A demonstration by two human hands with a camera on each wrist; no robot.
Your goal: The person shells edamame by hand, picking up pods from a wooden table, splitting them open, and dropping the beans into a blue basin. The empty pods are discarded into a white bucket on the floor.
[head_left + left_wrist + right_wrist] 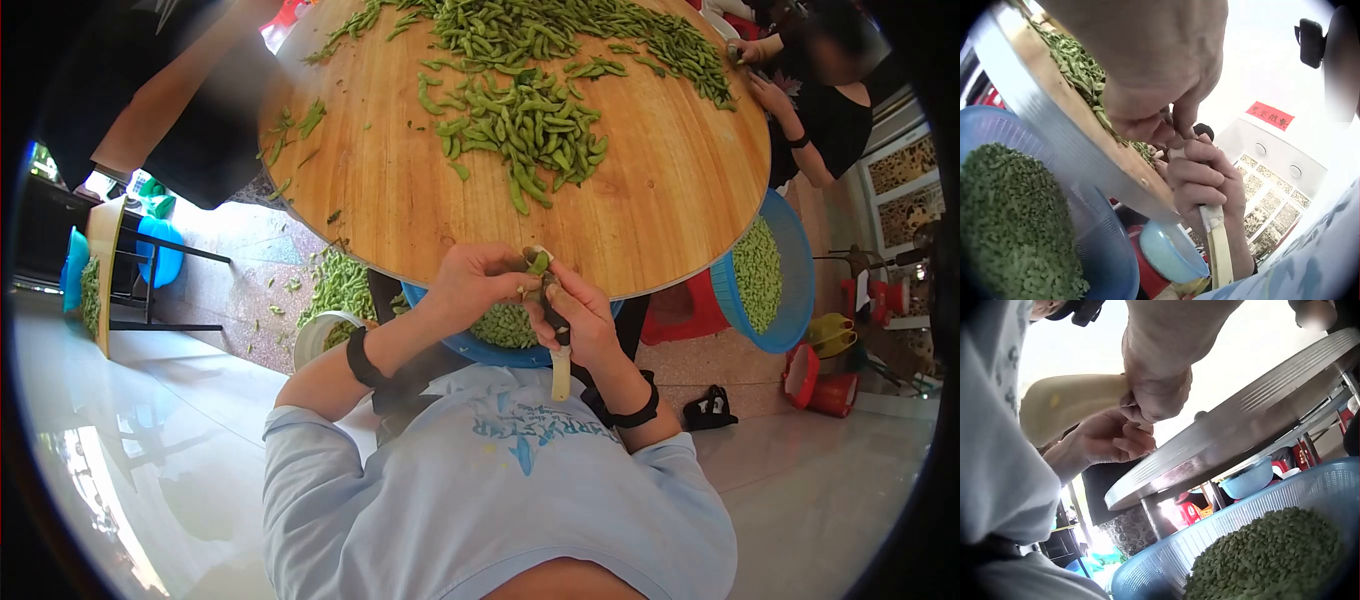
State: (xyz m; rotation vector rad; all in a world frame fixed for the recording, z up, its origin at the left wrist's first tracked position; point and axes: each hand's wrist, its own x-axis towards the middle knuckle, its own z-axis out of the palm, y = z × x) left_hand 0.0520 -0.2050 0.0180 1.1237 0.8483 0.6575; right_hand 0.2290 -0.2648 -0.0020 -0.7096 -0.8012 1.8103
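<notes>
At the near edge of the round wooden table (390, 200), both hands meet over a blue basket of shelled beans (505, 325). The left hand (478, 285) pinches a green soybean pod (539, 264) with bent fingertips. Against the pod, the right hand (588, 322) grips a slim tool with a dark middle and a cream-coloured lower end (561, 375). This cream end also shows below the right hand (1207, 175) in the left wrist view. The tool's working tip is hidden among the fingers. A light covering wraps a fingertip of the right hand.
Piles of soybean pods (530, 130) lie on the table. Another person's hands (770, 95) work at the far right. A blue basket of beans (757, 275) stands by a red stool (685, 310). Left of the wearer, pods (342, 285) cover the floor beside a white bucket (318, 338).
</notes>
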